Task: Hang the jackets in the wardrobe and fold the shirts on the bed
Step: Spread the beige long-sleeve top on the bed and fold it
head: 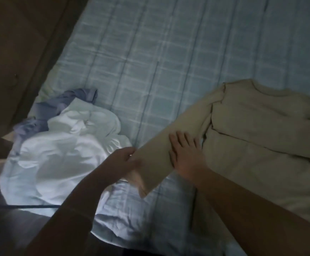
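A beige long-sleeved shirt [257, 126] lies spread on the bed [150, 52], neckline toward the far side, one sleeve stretched out toward me. My left hand [121, 161] grips the cuff end of that sleeve, thumb on top. My right hand [185, 154] rests flat on the sleeve a little farther up, fingers straight. A crumpled white garment [67, 148] lies in a heap to the left, with a lilac-blue garment [62, 106] bunched behind it.
The bed carries a pale blue checked cover. Its left edge runs diagonally beside a dark brown wooden surface [21, 43]. The room is dim, and the near-left corner is in shadow.
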{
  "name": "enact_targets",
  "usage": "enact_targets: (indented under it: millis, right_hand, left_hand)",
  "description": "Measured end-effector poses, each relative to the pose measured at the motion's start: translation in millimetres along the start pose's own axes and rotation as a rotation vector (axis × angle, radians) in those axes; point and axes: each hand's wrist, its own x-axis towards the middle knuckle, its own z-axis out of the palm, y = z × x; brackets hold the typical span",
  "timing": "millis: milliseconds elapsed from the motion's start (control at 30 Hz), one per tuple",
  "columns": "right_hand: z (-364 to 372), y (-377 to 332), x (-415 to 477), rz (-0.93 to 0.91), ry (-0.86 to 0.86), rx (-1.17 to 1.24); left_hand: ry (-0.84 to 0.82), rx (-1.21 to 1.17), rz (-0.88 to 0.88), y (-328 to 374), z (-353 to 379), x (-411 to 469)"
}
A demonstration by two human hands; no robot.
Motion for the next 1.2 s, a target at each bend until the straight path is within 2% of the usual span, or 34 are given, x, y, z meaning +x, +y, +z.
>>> enact_targets:
  millis: [100,200,300,400,533,667,800,833,867,900,933,1000,1033,1100,1200]
  right_hand:
    - [-6,-24,11,0.022,0.039,0.056]
    - [-12,-51,28,0.046,0.078,0.057]
    - [-9,-70,46,0.078,0.102,0.092]
    - [3,-83,65,0.095,0.123,0.103]
    - [13,-94,87,0.136,0.143,0.076]
    - [21,-98,93,0.148,0.081,0.072]
    - [7,-104,99,0.158,0.024,0.096]
    - [-2,-106,97,0.128,0.062,0.172]
    - [-11,-109,92,0.082,0.144,0.347]
    - [-22,-111,87,0.045,0.236,0.601]
    - [-34,-111,80,0.084,0.257,0.944]
    - [-59,-110,68,0.22,0.119,1.602]
    - [-66,-105,63,0.285,0.013,1.797]
    - [-76,-85,55,0.394,-0.147,1.936]
    - [-88,-41,41,0.405,-0.149,2.057]
  left_hand:
    - [0.015,0.019,0.065,19,-44,-11]
    - [0.06,-0.005,0.053,17,-76,-17]
    - [0.169,-0.129,-0.072,0,-90,-14]
    - [0.347,-0.201,-0.128,-17,-97,-2]
    - [0.485,-0.388,-0.178,-24,-97,19]
    - [0.516,-0.478,-0.249,-23,-83,31]
    - [0.524,-0.355,-0.238,-20,-80,29]
    - [0.528,-0.332,-0.219,-19,-80,28]
    - [0.522,-0.341,-0.194,-17,-79,28]
    - [0.502,-0.392,-0.163,-12,-76,28]
    - [0.474,-0.479,-0.138,-7,-70,30]
    - [0.378,-0.688,-0.105,8,-54,37]
    - [0.331,-0.747,-0.099,17,-44,42]
    - [0.265,-0.818,-0.105,37,-22,53]
    - [0.155,-0.955,-0.153,65,16,66]
